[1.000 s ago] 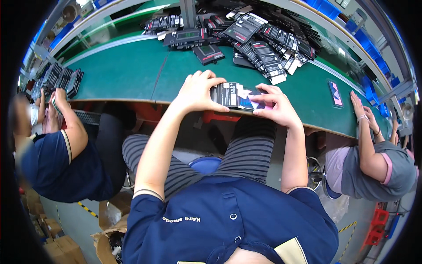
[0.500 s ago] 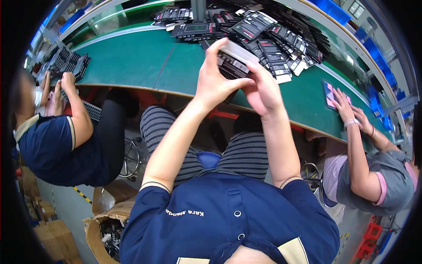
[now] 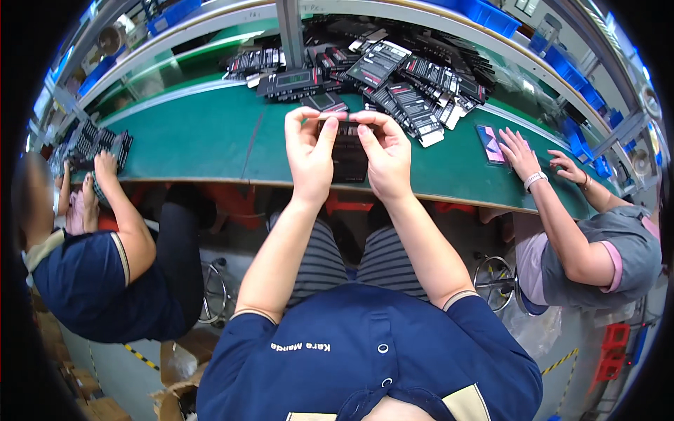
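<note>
Our left hand (image 3: 310, 153) and right hand (image 3: 388, 154) pinch the black carton (image 3: 349, 161) at twelve o'clock, long axis toward six.

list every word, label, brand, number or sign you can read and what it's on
Navy shirt: pale chest lettering, upside down; I won't copy it out.
Held black box: printing too small to read.
Piled boxes: pale print, too small to read.
Overhead rail: faint marks, not legible.
</note>
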A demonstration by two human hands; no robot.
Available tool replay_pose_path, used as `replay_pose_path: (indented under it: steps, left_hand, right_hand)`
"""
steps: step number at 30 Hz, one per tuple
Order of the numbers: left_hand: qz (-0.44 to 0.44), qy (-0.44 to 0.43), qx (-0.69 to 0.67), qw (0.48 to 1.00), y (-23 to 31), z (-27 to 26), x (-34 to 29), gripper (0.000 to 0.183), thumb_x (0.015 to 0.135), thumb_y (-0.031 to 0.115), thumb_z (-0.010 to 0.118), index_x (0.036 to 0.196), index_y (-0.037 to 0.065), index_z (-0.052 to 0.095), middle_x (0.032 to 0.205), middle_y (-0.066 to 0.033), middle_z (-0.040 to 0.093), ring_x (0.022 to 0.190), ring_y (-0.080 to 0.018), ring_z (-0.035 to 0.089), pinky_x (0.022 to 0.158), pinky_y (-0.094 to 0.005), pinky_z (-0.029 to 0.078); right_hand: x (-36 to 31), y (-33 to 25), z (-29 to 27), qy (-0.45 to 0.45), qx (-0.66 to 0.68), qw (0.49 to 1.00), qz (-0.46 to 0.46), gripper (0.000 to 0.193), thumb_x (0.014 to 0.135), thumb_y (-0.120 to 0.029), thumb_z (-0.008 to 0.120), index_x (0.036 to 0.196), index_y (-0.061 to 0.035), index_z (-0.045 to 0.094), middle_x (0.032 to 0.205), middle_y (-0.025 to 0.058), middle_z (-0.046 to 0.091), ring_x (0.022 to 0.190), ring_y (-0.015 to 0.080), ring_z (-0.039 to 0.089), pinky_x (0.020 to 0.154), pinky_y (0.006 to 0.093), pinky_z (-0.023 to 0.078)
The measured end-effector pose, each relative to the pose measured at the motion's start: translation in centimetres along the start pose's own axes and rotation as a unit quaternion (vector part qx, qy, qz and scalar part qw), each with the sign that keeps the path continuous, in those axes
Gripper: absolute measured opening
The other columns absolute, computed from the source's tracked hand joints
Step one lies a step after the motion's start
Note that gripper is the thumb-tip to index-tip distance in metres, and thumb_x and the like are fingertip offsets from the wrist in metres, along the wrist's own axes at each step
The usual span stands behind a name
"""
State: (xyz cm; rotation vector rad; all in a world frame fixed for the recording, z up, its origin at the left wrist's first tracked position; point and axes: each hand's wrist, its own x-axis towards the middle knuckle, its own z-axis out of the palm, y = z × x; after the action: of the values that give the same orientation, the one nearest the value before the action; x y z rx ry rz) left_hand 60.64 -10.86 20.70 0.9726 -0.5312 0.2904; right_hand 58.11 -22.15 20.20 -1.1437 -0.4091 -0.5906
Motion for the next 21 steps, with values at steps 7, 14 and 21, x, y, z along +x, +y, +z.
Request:
replay_pose_path:
  steps: [7, 14, 21]
  left_hand:
    - [0.033, -0.003, 0.006, 0.999, -0.2, -0.2, 0.3, 0.014, 0.096, 0.001, 0.063, 0.101, 0.005, 0.051, 0.099, -0.0073, 0.064, 0.088, -0.0099, 0.06, 0.079, -0.0237, 0.049]
    - [0.158, -0.067, 0.128, 0.977, -2.1, -3.1, 2.2, 0.021, 0.082, 0.001, 0.078, 0.091, 0.003, 0.059, 0.098, -0.0124, 0.064, 0.09, -0.0215, 0.061, 0.081, -0.0315, 0.049]
    - [-0.308, -0.08, -0.027, 0.948, 2.8, -7.2, 0.8, 0.071, 0.095, 0.008, 0.06, 0.156, 0.013, 0.024, 0.14, -0.0142, 0.049, 0.121, -0.0271, 0.054, 0.103, -0.0413, 0.043]
  right_hand:
    - [-0.5, -0.1, 1.0, 0.055, -0.026, 0.998, -0.014, 0.021, 0.093, 0.001, 0.063, 0.108, -0.0039, 0.05, 0.104, 0.0075, 0.062, 0.094, 0.0104, 0.061, 0.085, 0.0267, 0.051]
    - [-1.8, 1.1, 0.4, 0.028, -0.189, 0.981, -0.021, 0.047, 0.084, 0.011, 0.068, 0.116, -0.0089, 0.04, 0.1, 0.0078, 0.058, 0.092, 0.0152, 0.062, 0.083, 0.028, 0.05]
    - [-3.2, 0.9, 2.1, -0.232, -0.41, 0.85, -0.233, 0.035, 0.065, -0.017, 0.086, 0.077, -0.0087, 0.054, 0.112, 0.0123, 0.065, 0.112, 0.0309, 0.062, 0.097, 0.0475, 0.046]
